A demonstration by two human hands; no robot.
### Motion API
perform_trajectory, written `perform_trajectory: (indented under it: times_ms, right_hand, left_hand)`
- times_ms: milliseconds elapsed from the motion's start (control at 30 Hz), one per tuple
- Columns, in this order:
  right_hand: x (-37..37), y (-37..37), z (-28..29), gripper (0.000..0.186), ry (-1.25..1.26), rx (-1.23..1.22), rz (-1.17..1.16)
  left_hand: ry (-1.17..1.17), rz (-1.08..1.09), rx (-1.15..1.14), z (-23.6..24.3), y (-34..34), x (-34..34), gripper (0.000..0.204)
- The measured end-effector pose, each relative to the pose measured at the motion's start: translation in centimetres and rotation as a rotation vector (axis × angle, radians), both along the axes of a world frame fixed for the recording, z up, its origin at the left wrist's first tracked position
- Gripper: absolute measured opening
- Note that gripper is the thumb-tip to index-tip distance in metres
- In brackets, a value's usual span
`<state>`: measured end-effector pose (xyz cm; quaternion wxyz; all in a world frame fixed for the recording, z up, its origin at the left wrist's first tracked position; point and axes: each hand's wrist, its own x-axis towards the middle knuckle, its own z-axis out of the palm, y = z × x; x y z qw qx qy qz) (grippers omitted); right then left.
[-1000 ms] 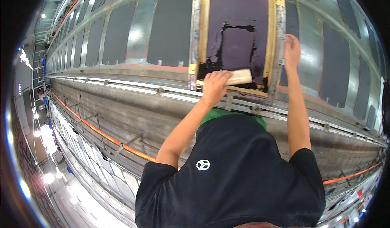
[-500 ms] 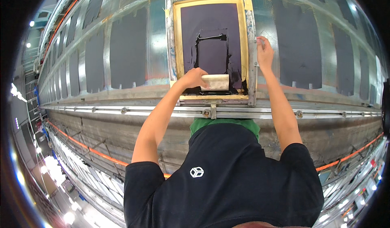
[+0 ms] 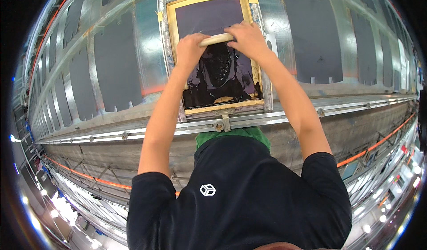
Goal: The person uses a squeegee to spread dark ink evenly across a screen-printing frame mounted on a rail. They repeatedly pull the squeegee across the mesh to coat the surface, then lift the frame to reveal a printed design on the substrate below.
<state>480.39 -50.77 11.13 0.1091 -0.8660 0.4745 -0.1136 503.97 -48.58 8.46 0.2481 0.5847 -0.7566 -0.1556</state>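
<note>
My left hand [image 3: 190, 49] and my right hand [image 3: 247, 40] both grip a pale squeegee [image 3: 215, 39] from its two ends, with fingers wrapped over it. It lies crosswise in the upper middle of a printing screen [image 3: 209, 14], a purple-grey mesh in a metal frame with yellow taped borders. Black wet ink [image 3: 215, 74] covers much of the mesh below the squeegee, spreading to the lower border. Small yellow tabs stick to the frame's outer edge.
A long glass-like table [image 3: 151, 49] bearing rows of grey panels [image 3: 115, 63] runs to both sides. A metal rail [image 3: 280, 116] with a clamp [image 3: 225, 120] runs along its near edge. Orange tubes [image 3: 364, 152] run lower down, below the rail.
The squeegee has moved from the screen's near edge up to its upper middle, leaving black ink spread below. My right hand has left the frame's right side and now grips the squeegee too.
</note>
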Motion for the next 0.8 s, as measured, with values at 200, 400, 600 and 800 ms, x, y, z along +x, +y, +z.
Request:
perform_trajectory:
  times_ms: [200,400,600,800]
  right_hand:
    - [-1.2,10.9,-2.6,0.044,-0.208,0.055,-0.007]
    - [-1.5,14.2,-1.9,0.045,-0.2,0.086,-0.038]
    - [0.1,3.3,-1.8,0.034,-0.196,-0.089,-0.056]
    - [-0.7,7.9,-2.6,0.038,-0.26,0.063,-0.06]
  left_hand:
    - [-0.147,0.02,-0.079,-1.9,11.4,-1.2,0.041]
    - [-0.109,-0.039,-0.064,-0.7,13.9,-0.8,0.039]
    - [-0.035,-0.004,-0.133,-0.3,2.5,0.0,0.037]
    - [-0.072,0.008,-0.118,-1.7,7.2,-0.6,0.029]
